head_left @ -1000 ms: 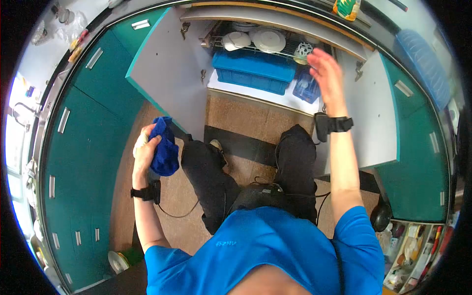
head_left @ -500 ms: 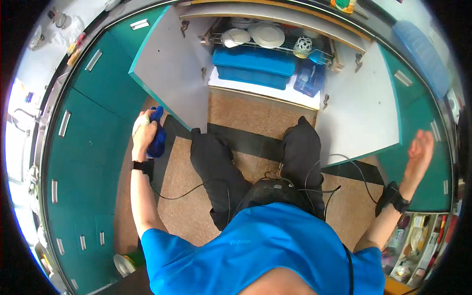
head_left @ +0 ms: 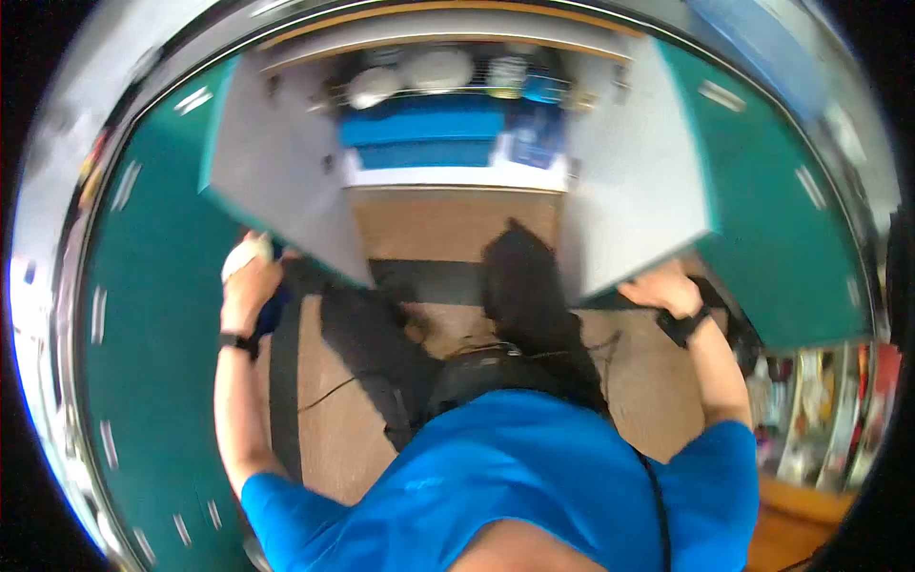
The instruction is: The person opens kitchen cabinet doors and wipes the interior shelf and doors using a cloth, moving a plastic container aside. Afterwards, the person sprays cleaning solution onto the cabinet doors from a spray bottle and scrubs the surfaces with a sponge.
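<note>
My left hand (head_left: 251, 289) is closed around a dark blue cloth (head_left: 274, 313), with a whitish piece (head_left: 246, 254) showing at the knuckles. It is beside the free edge of the open left cabinet door (head_left: 281, 176). My right hand (head_left: 664, 290) is at the free edge of the open right cabinet door (head_left: 639, 181), fingers stretched along it and seeming to touch it. Motion blur softens both hands, and the door partly covers the right fingertips. Between the doors, the cabinet holds a blue lidded box (head_left: 424, 143) below a wire rack with white plates (head_left: 437, 71).
A clear blue container (head_left: 537, 135) stands right of the box. Green cabinet fronts (head_left: 152, 315) line the left, with more (head_left: 796, 238) at right. An open drawer of packets (head_left: 810, 400) is at lower right. A cable (head_left: 327, 394) runs near my legs.
My right hand has come inward and down to the right door's edge. My left hand still holds the blue cloth. The whole view has shifted, with the cabinet now farther left.
</note>
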Available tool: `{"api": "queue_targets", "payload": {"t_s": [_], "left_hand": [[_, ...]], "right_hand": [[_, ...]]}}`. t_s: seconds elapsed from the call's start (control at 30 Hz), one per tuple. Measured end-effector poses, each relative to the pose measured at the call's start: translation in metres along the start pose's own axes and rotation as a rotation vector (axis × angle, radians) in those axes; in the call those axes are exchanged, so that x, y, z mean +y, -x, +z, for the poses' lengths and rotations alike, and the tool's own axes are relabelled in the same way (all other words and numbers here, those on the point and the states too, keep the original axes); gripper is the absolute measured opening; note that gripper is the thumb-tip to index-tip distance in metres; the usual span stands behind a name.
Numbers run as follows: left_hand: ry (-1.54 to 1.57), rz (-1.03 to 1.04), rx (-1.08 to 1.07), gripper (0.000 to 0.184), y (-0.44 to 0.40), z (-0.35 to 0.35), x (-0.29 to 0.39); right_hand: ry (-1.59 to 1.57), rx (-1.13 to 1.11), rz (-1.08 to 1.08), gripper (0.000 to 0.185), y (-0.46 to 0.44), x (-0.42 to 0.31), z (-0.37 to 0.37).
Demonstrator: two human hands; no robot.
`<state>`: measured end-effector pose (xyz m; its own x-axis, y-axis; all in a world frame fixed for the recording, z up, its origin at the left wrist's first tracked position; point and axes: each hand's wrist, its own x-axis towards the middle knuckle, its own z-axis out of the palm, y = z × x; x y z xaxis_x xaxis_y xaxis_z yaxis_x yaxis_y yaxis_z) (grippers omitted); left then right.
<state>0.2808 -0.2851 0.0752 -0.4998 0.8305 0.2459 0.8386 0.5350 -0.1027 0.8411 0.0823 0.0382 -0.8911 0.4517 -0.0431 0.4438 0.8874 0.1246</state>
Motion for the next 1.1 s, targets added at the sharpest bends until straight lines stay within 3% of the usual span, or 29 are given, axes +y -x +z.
{"api": "queue_targets", "payload": {"t_s": [0.03,0.07,0.1,0.13,0.17,0.2,0.27,0.3,0.5,0.57,0.63,0.7,0.73,0.77,0.93,1.1], "left_hand": [[-0.040,0.103,0.047,0.022,-0.002,0.006,0.005],[0.006,0.138,-0.099,0.029,-0.007,-0.011,0.021],[0.084,0.197,-0.208,0.037,-0.008,-0.011,0.022],[0.136,0.270,-0.245,0.038,-0.013,-0.018,0.033],[0.184,0.338,-0.281,0.039,-0.023,-0.023,0.044],[0.224,0.307,-0.297,0.039,-0.028,-0.020,0.050],[0.348,0.270,-0.383,0.045,-0.055,-0.018,0.060],[0.347,0.290,-0.386,0.045,-0.066,-0.018,0.072],[0.405,0.290,-0.413,0.067,-0.111,-0.011,0.119],[0.403,0.314,-0.399,0.070,-0.126,0.001,0.127],[0.302,0.355,-0.285,0.075,-0.145,0.021,0.134],[0.243,0.352,-0.261,0.073,-0.160,0.023,0.146],[0.247,0.429,-0.088,0.069,-0.163,0.035,0.147],[0.250,0.428,-0.070,0.069,-0.172,0.035,0.154],[0.213,0.444,-0.007,0.057,-0.199,0.035,0.174],[0.234,0.446,-0.052,0.054,-0.220,0.039,0.177]], "right_hand": [[-0.096,0.064,-0.090,0.050,-0.001,0.008,0.012],[-0.258,-0.200,-0.016,0.049,-0.001,0.030,0.066],[-0.258,-0.392,0.119,0.056,-0.018,-0.010,-0.022],[-0.369,-0.390,0.052,0.064,-0.017,0.000,0.018],[-0.574,-0.636,-0.013,0.066,-0.023,-0.007,-0.014],[-0.832,-0.546,-0.089,0.061,-0.017,-0.005,0.002],[-0.791,-0.856,-0.074,0.052,-0.046,-0.022,-0.014],[-0.943,-0.866,0.035,0.048,-0.050,-0.031,-0.027],[-1.354,-0.704,-0.198,0.041,-0.097,-0.072,-0.040],[-1.371,-0.438,-0.384,0.055,-0.123,-0.081,-0.017],[-1.361,-0.154,-0.383,0.071,-0.146,-0.103,-0.003],[-1.378,-0.245,-0.211,0.080,-0.170,-0.119,-0.022],[-1.376,-0.203,-0.197,0.080,-0.184,-0.130,-0.020],[-1.376,-0.163,-0.188,0.081,-0.201,-0.137,-0.017],[-1.475,-0.038,-0.071,0.067,-0.268,-0.165,-0.024],[-1.679,-0.057,0.051,0.057,-0.330,-0.181,-0.023]]}}
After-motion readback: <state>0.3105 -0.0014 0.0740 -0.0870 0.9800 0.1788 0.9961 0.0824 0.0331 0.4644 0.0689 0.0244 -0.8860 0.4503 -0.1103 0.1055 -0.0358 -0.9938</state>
